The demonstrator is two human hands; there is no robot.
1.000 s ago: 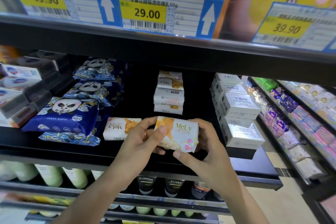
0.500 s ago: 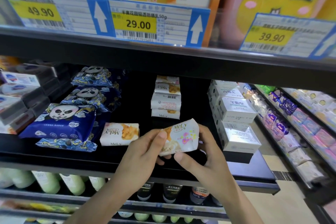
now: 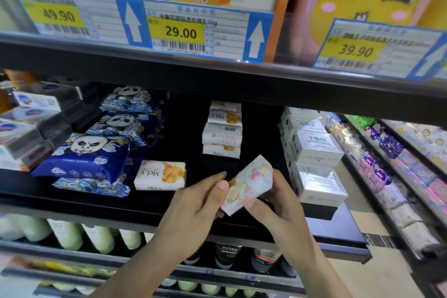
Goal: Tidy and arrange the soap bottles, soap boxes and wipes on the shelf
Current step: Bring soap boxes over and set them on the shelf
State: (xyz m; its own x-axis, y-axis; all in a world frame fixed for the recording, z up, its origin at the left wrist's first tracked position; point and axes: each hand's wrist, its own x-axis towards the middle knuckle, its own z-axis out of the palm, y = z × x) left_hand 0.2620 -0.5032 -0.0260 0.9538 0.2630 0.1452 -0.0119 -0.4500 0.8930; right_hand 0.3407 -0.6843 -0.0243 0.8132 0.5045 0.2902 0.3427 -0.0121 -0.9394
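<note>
Both my hands hold one white MeLy soap pack (image 3: 249, 182) in front of the black shelf (image 3: 145, 205); it is tilted, one end up to the right. My left hand (image 3: 200, 203) pinches its lower left end with the thumb on top. My right hand (image 3: 278, 205) grips it from below and behind. Another MeLy soap pack (image 3: 160, 175) lies flat on the shelf to the left. A stack of MeLy packs (image 3: 222, 129) stands further back. Blue panda wipes packs (image 3: 83, 156) are piled at the left, white soap boxes (image 3: 314, 152) at the right.
Dark and white soap boxes (image 3: 29, 128) are stacked at the far left. Pale green bottles (image 3: 72, 237) and dark tubes (image 3: 227, 254) stand on the shelf below. Price tags (image 3: 179, 31) line the upper shelf edge. More packs fill a side rack (image 3: 396, 167) at the right.
The soap pack in my hands has turned from lying level to steeply tilted, its right end raised. The view has tipped up slightly, so the shelves sit lower in frame.
</note>
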